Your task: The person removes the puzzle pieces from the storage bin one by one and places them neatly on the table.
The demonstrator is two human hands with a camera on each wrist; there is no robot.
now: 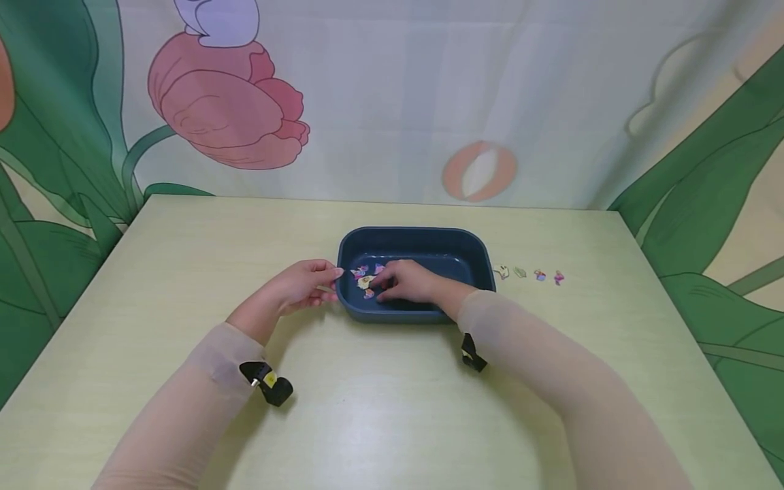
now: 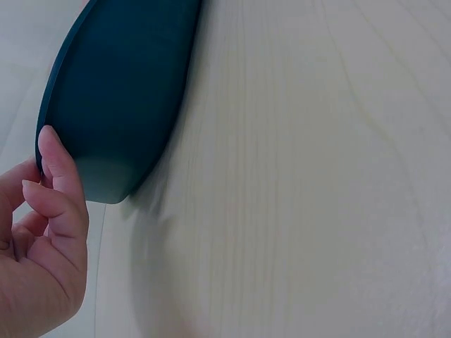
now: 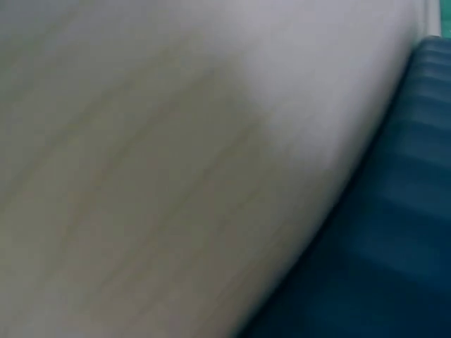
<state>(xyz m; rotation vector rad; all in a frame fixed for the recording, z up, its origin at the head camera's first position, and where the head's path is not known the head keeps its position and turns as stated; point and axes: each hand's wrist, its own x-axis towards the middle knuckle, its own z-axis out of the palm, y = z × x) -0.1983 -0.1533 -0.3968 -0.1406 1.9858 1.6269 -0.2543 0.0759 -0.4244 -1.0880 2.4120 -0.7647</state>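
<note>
The left hand (image 1: 300,286) pinches the left-end rim of a dark blue tray (image 1: 404,317) on a tabletop (image 1: 367,415); the right hand (image 1: 409,280) dips inside, bent fingers at small colourful pieces (image 1: 365,282) in the tray's left end, any grip impossible to tell. Four more pieces (image 1: 540,275) line up right of the tray. Lifting singly by an edge, tray steadied, seems wisest.

Glossy plastic-looking tray (image 1: 416,241), smooth wood-grained table (image 1: 380,408), printed cloth backdrop (image 1: 380,102)
</note>
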